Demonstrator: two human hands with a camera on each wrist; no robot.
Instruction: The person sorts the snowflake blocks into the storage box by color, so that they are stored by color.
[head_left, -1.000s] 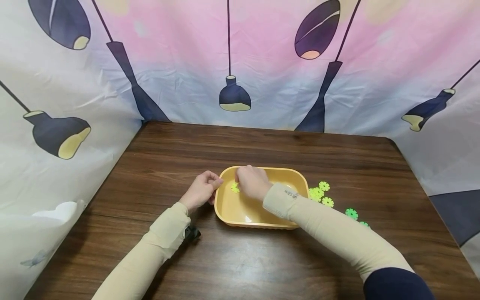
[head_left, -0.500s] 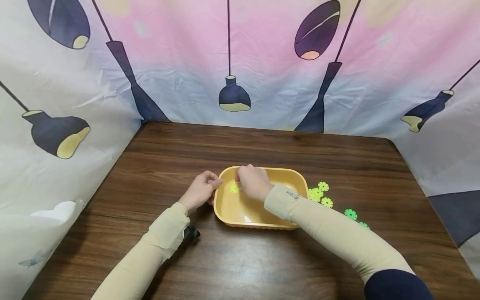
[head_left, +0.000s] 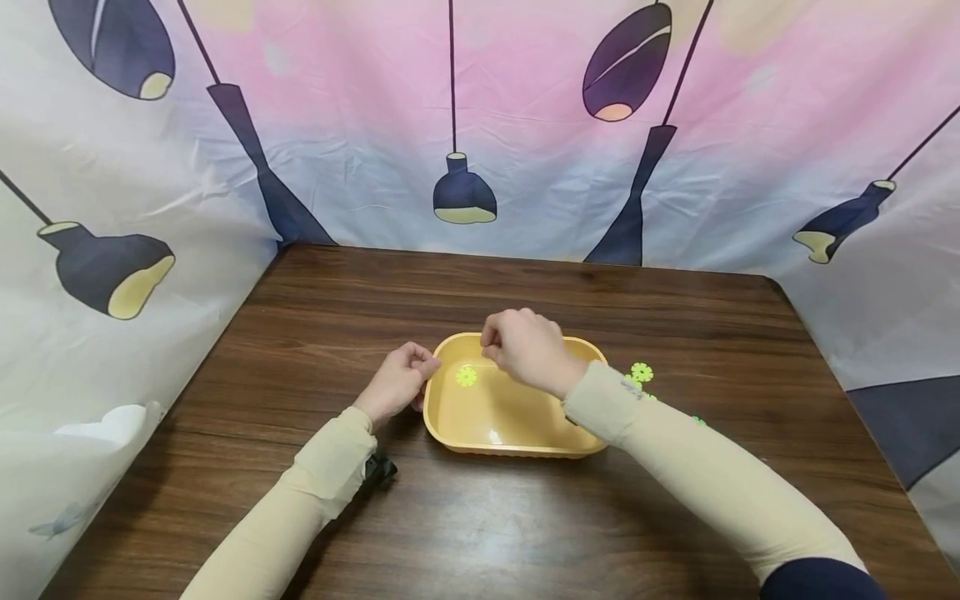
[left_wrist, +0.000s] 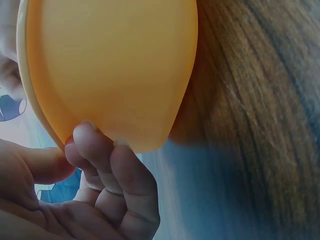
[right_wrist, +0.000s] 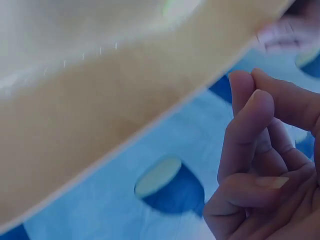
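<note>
A yellow plastic basin (head_left: pixel 487 421) stands on the table, with one yellow-green notched plastic disc (head_left: pixel 466 377) lying inside near its left end. My left hand (head_left: pixel 395 382) grips the left rim; in the left wrist view its thumb meets the rim and the fingers (left_wrist: pixel 132 172) lie against the outer wall. Above the basin's far side is my right hand (head_left: pixel 528 350), fingers curled. In the right wrist view the thumb and index fingertips (right_wrist: pixel 242 82) meet, and nothing shows between them.
Right of the basin lie several more yellow-green discs (head_left: pixel 641 372), partly hidden by the right sleeve (head_left: pixel 697 458). A green disc (head_left: pixel 698 421) peeks out behind that sleeve. A printed curtain (head_left: pixel 375 183) hangs around the wooden table (head_left: pixel 450 525).
My right hand has lifted from beside the disc in the basin and moved up and right. The disc stays in the basin. My left hand keeps its grip on the rim.
</note>
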